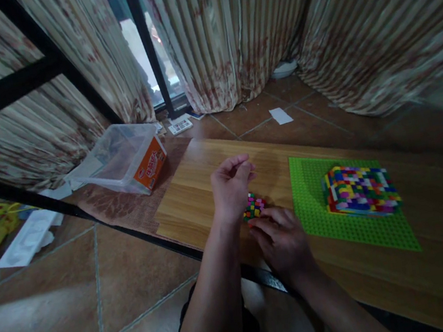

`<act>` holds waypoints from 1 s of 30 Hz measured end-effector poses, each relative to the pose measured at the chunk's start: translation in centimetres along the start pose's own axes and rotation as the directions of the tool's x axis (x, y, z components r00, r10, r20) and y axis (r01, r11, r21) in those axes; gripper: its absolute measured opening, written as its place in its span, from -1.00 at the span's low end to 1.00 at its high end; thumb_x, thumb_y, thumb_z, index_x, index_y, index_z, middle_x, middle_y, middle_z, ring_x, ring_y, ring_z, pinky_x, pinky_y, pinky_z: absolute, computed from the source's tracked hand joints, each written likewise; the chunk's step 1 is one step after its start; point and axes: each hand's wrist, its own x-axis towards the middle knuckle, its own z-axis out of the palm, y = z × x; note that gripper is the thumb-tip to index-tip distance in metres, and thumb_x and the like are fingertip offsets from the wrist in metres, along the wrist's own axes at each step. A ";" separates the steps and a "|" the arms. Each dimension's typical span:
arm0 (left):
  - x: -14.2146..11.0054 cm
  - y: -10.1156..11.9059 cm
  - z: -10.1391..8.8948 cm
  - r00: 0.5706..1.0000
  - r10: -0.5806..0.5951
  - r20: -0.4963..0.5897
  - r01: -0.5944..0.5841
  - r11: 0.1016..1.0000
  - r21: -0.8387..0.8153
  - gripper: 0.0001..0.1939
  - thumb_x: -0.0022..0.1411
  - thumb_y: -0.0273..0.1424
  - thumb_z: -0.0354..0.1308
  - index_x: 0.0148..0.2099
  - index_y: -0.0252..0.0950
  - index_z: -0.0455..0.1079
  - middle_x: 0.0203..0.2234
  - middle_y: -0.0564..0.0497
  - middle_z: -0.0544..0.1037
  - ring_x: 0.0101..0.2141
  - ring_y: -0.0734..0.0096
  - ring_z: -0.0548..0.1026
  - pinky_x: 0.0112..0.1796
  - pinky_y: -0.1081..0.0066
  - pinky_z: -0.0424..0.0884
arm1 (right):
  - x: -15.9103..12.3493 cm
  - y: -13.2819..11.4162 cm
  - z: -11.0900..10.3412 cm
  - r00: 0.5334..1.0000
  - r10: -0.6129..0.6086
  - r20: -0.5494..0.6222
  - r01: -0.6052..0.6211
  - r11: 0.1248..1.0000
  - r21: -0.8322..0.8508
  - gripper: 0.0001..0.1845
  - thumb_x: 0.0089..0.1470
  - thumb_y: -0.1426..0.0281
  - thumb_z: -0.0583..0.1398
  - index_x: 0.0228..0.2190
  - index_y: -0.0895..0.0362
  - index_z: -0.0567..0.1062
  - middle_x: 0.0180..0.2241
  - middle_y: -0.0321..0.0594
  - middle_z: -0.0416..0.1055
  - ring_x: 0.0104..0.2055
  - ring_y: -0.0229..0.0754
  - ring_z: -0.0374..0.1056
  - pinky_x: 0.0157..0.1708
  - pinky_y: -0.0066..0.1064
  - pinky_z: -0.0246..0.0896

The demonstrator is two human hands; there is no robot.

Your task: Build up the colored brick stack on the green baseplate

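Observation:
A small multicolored block of toy building bricks point(254, 206) is low over the wooden tabletop, partly hidden by my hands. My right hand point(283, 240) is closed at its near right edge, thumb and fingers against the bricks. Just beyond and left of it, my left hand point(231, 187) is raised with fingers curled toward the thumb; whatever is between them, if anything, cannot be made out. To the right, a larger multicolored brick block point(361, 190) stands on a green studded baseplate point(314, 213), apart from both hands.
A clear plastic bin point(121, 174) with an orange label stands at the table's left end on a brown mat point(136, 214). The wooden table point(190, 182) has a dark metal edge on my side. Curtains point(204, 38) hang beyond; white paper point(281, 116) lies on the floor.

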 end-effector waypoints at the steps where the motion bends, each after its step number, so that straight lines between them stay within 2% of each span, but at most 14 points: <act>1: 0.0 0.0 0.0 1.000 -0.002 0.003 0.002 1.000 0.002 -0.87 0.08 -0.45 0.23 -0.26 -0.36 0.49 -0.47 0.01 0.56 -0.46 0.54 0.47 -0.36 0.52 0.40 | 0.0 0.0 0.1 1.000 0.000 0.001 0.000 1.000 -0.003 -0.83 0.23 0.40 0.19 -0.28 0.09 0.62 -0.21 -0.10 0.45 -0.14 -0.03 0.34 -0.14 -0.15 0.33; 9: -0.1 -0.1 -0.1 0.999 -0.031 0.023 0.030 0.999 0.015 -0.81 0.00 -0.41 0.30 -0.28 -0.35 0.51 -0.49 0.03 0.54 -0.43 0.52 0.47 -0.34 0.51 0.39 | 0.3 0.4 0.2 1.000 0.029 0.007 -0.028 0.999 -0.019 -0.84 0.22 0.44 0.20 -0.32 0.10 0.62 -0.25 -0.12 0.47 -0.17 -0.04 0.32 -0.16 -0.18 0.31; 15: -0.5 -0.3 0.6 0.997 -0.064 0.042 0.062 0.997 0.046 -0.78 -0.05 -0.41 0.33 -0.29 -0.37 0.52 -0.48 0.04 0.53 -0.40 0.49 0.48 -0.34 0.51 0.39 | 0.8 0.8 -0.8 0.997 0.081 0.009 -0.081 0.997 0.000 -0.81 0.25 0.42 0.16 -0.26 0.06 0.61 -0.20 -0.15 0.51 -0.14 -0.07 0.36 -0.12 -0.19 0.32; 18: -0.6 -0.3 0.8 0.996 -0.075 0.047 0.072 0.995 0.066 -0.79 -0.03 -0.41 0.33 -0.28 -0.37 0.52 -0.48 0.04 0.54 -0.40 0.48 0.48 -0.34 0.51 0.40 | 1.2 0.7 -2.3 0.994 0.105 -0.013 -0.104 0.992 0.067 -0.81 0.28 0.42 0.14 -0.24 0.07 0.58 -0.23 -0.17 0.51 -0.17 -0.10 0.39 -0.14 -0.23 0.34; 22: -0.9 -0.7 1.1 0.989 -0.114 0.089 0.099 0.982 0.160 -0.81 0.03 -0.41 0.30 -0.26 -0.36 0.53 -0.46 0.02 0.56 -0.42 0.47 0.49 -0.34 0.50 0.40 | 1.4 1.1 -5.4 0.975 0.207 -0.084 -0.196 0.974 0.115 -0.82 0.30 0.41 0.12 -0.23 0.07 0.54 -0.25 -0.19 0.51 -0.17 -0.14 0.43 -0.16 -0.28 0.36; 25: -1.5 -1.3 1.7 0.970 -0.165 0.177 0.121 0.965 0.234 -0.83 0.09 -0.40 0.28 -0.24 -0.34 0.53 -0.46 0.01 0.56 -0.44 0.47 0.48 -0.35 0.49 0.40 | 1.3 2.4 -8.0 0.949 0.269 -0.167 -0.256 0.962 0.096 -0.81 0.30 0.39 0.12 -0.18 0.08 0.54 -0.22 -0.19 0.53 -0.16 -0.15 0.46 -0.14 -0.28 0.37; 30: -2.7 -3.2 3.4 0.914 -0.189 0.360 0.081 0.952 0.295 -0.87 0.12 -0.43 0.24 -0.25 -0.34 0.54 -0.46 0.03 0.54 -0.43 0.46 0.46 -0.34 0.46 0.39 | 0.6 5.3 -11.2 0.879 0.358 -0.315 -0.357 0.932 0.063 -0.78 0.28 0.29 0.14 -0.18 0.07 0.58 -0.18 -0.17 0.56 -0.14 -0.10 0.48 -0.11 -0.21 0.38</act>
